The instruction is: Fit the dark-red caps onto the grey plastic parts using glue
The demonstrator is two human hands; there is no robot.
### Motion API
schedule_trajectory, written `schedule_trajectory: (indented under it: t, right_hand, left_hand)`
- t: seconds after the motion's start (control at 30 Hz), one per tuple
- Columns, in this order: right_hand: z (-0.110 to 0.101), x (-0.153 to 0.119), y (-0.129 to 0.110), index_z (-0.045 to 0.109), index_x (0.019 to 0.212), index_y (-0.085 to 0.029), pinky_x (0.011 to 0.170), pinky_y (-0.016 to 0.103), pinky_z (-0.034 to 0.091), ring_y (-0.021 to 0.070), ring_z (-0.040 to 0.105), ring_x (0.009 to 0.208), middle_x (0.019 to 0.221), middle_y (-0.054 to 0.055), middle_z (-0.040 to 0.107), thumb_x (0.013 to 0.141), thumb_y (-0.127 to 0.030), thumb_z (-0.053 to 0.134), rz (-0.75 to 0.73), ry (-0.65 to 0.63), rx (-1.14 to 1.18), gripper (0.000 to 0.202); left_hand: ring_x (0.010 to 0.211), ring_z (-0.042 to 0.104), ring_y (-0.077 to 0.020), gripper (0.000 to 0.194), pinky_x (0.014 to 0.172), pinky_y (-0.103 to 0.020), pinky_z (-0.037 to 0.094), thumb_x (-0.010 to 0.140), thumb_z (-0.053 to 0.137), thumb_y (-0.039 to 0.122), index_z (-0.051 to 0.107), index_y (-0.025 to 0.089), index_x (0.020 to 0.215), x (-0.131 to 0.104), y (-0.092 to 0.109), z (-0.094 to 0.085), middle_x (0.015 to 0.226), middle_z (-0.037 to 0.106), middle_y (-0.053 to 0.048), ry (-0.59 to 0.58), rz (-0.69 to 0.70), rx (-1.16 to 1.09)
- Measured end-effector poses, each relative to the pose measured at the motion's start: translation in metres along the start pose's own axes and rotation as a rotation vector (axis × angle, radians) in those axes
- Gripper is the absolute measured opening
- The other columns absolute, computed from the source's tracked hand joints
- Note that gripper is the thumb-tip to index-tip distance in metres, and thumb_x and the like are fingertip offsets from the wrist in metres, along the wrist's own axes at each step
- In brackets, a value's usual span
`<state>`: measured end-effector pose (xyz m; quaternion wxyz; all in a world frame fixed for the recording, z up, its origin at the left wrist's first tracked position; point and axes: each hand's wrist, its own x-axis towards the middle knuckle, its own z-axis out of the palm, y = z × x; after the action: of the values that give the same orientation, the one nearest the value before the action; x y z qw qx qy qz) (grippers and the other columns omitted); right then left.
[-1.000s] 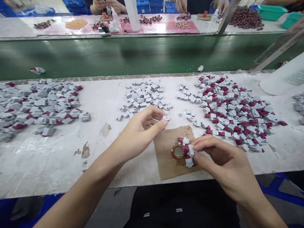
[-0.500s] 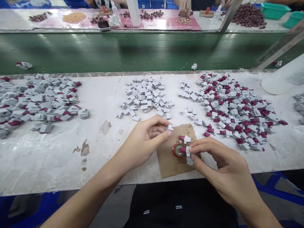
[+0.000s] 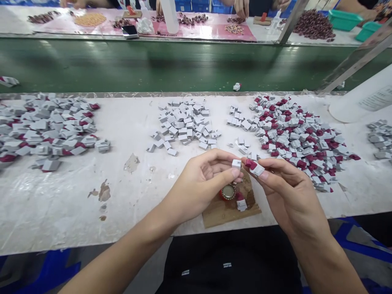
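Between thumb and fingers, my left hand [image 3: 211, 179] pinches a small light grey block [image 3: 236, 164]. Close beside it, my right hand [image 3: 286, 190] grips a grey and maroon piece [image 3: 255, 167], its maroon end pointing toward the grey block. Below both hands lies a brown cardboard square [image 3: 216, 214] with wet-looking patches. On the cardboard sit a red bottle cap [image 3: 228, 192], open side up, and another grey and maroon piece [image 3: 241, 202]. Part of the cardboard is hidden by my left hand.
Grey blocks [image 3: 185, 122] are heaped mid-table; grey and maroon pieces form piles at right [image 3: 301, 134] and left [image 3: 49, 126]. A white bottle [image 3: 358, 98] leans at right. Beyond the green belt [image 3: 122, 67], people's hands are at another table.
My right hand has lifted a grey and maroon piece from by the cap up beside my left hand. My left hand has moved right with its block. The view has shifted slightly.
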<state>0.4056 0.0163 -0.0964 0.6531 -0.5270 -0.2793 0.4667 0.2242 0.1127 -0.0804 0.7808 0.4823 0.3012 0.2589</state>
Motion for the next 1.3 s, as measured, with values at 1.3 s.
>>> schedule_trajectory:
  t: [1.3]
  right_hand:
    - [0.126, 0.3, -0.006, 0.085, 0.113, -0.02, 0.11, 0.052, 0.055, 0.0372, 0.073, 0.12, 0.12, 0.015, 0.083, 0.087, -0.019, 0.085, -0.261, -0.161, -1.191, 0.025]
  left_hand:
    - [0.095, 0.068, -0.0234, 0.014, 0.091, -0.043, 0.055, 0.091, 0.075, 0.013, 0.066, 0.025, 0.089, 0.171, 0.096, -0.154, 0.104, 0.078, -0.006, 0.565, 0.474, 0.99]
